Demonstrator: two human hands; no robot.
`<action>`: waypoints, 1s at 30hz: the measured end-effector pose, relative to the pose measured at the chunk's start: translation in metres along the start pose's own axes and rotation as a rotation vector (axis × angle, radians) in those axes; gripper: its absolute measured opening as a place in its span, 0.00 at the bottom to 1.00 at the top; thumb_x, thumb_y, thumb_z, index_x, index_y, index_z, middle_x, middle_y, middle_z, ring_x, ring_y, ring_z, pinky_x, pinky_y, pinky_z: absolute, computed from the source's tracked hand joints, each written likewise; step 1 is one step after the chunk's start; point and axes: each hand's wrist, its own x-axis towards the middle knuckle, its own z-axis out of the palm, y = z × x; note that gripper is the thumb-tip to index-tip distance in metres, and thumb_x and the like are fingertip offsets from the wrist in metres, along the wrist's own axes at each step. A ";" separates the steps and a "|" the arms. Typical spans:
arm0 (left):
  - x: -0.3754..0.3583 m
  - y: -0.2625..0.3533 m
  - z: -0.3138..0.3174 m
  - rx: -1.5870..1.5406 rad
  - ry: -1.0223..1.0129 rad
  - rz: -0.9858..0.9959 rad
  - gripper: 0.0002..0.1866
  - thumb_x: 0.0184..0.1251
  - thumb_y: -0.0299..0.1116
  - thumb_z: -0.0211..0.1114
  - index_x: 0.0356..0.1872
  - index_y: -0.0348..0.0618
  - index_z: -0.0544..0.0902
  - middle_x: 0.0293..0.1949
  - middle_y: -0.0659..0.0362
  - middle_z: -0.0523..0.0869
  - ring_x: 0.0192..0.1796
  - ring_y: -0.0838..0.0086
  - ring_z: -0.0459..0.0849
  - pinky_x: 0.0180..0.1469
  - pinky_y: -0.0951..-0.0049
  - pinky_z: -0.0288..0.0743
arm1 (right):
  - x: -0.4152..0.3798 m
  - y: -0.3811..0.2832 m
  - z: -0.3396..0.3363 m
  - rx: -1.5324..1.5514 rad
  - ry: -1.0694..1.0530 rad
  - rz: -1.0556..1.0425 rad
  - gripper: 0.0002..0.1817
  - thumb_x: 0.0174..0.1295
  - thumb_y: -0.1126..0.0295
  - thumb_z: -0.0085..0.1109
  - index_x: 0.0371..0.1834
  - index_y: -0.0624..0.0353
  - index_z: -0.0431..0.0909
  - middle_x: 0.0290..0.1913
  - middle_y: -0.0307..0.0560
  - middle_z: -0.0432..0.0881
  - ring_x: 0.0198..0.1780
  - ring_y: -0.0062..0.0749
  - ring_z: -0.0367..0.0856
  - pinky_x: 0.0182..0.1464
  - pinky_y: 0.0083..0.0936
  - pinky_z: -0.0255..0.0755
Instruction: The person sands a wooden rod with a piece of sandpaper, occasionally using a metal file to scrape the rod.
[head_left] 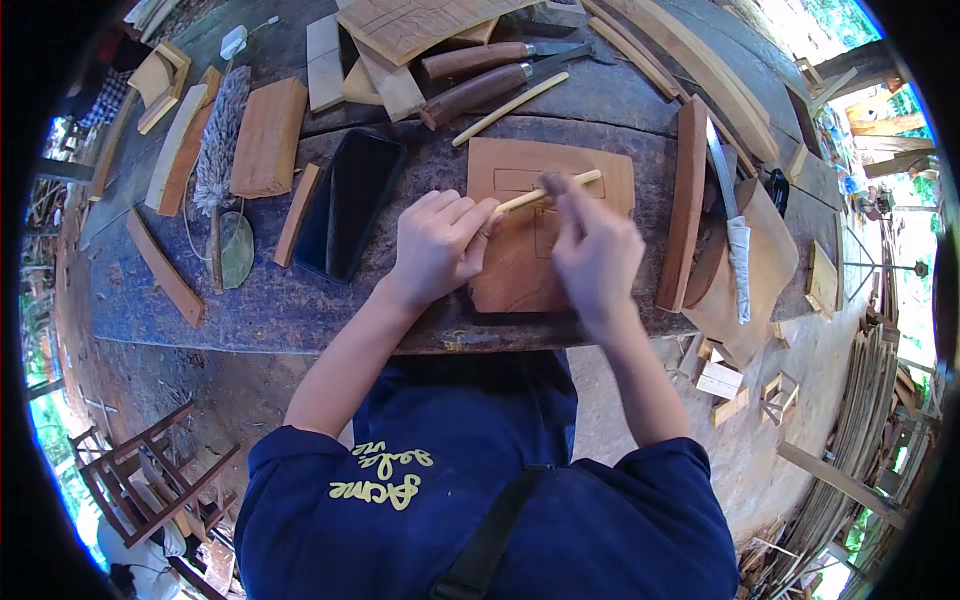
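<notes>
My left hand [440, 245] is closed around the near end of a slim, pale wooden stick [587, 180], which slants up to the right. Over the stick's far part, my right hand [598, 250] is closed and smeared by motion. A small brown patch shows at its fingertips, too blurred to name. Beneath both hands lies a flat reddish-brown wooden board [515, 275] with rectangles drawn on it in thin lines. A second pale stick [510, 108] rests on the workbench [400, 325] beyond the board.
Two wood-handled tools [480, 95] lie at the back. A black phone [350, 205], a wood block [270, 138] and a grey-bristled brush [222, 140] are on the left. To the right are an upright plank [684, 205] and a blade with a wrapped handle [738, 260].
</notes>
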 end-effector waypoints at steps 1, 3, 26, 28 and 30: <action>-0.001 0.001 -0.001 0.001 -0.005 -0.002 0.06 0.60 0.27 0.72 0.37 0.39 0.87 0.23 0.57 0.80 0.25 0.65 0.78 0.30 0.66 0.70 | 0.007 0.010 -0.002 -0.016 -0.031 0.027 0.16 0.66 0.72 0.57 0.55 0.42 0.83 0.29 0.50 0.86 0.32 0.47 0.88 0.34 0.44 0.80; 0.001 0.005 -0.001 0.041 -0.002 0.016 0.03 0.62 0.27 0.70 0.34 0.40 0.87 0.22 0.57 0.80 0.23 0.65 0.77 0.28 0.67 0.69 | 0.023 0.027 -0.004 -0.103 0.051 0.067 0.15 0.67 0.69 0.56 0.55 0.42 0.83 0.27 0.51 0.85 0.31 0.49 0.88 0.32 0.47 0.79; 0.000 0.015 -0.013 -0.065 -0.019 -0.228 0.04 0.66 0.29 0.69 0.32 0.40 0.85 0.21 0.53 0.77 0.24 0.60 0.77 0.29 0.63 0.70 | 0.006 0.018 0.012 -0.352 0.057 0.068 0.16 0.65 0.70 0.54 0.55 0.46 0.81 0.28 0.46 0.85 0.26 0.46 0.87 0.24 0.39 0.79; -0.005 0.011 -0.019 -0.146 -0.012 -0.227 0.05 0.64 0.29 0.71 0.38 0.40 0.87 0.23 0.54 0.79 0.27 0.61 0.78 0.31 0.64 0.72 | 0.008 0.020 0.011 -0.339 0.066 0.076 0.16 0.65 0.70 0.54 0.55 0.47 0.81 0.28 0.46 0.85 0.26 0.46 0.87 0.25 0.40 0.79; -0.015 0.003 -0.020 -0.073 -0.025 -0.079 0.12 0.61 0.28 0.73 0.46 0.38 0.87 0.26 0.55 0.80 0.31 0.62 0.80 0.35 0.65 0.74 | 0.009 0.020 0.011 -0.305 0.038 0.051 0.17 0.64 0.70 0.55 0.56 0.47 0.81 0.29 0.46 0.86 0.26 0.46 0.87 0.25 0.41 0.79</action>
